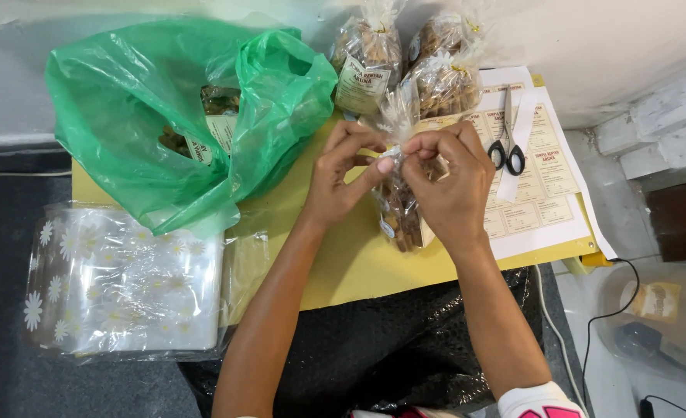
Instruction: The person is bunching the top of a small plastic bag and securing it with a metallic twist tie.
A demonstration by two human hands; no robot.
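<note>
Table (343, 263) comes first, a low yellow one, and it holds almost everything here. On its left side sits a big green plastic bag (126, 108), open at the top, with snack packs showing inside. Just below that bag lies a flat stack of clear bags with daisies (118, 286) printed on them. On the right side lies a white sheet of labels (548, 174), and a pair of black-handled scissors (507, 147) rests on it. At the back stand finished snack packs (367, 62), each tied at the top.

In the middle, standing on the table, is a clear snack bag (398, 209) full of brown pieces. The left hand (341, 182) and the right hand (455, 186) meet at its neck. Both hands are pinched tight on the bunched top, thumbs and fingers pressed together, with a tiny pale tie between them.

It looks like the tying step: the neck is gathered and the tie is going round it. The next move likely calls for a firm twist while one hand keeps the neck squeezed, so no pieces spill.
</note>
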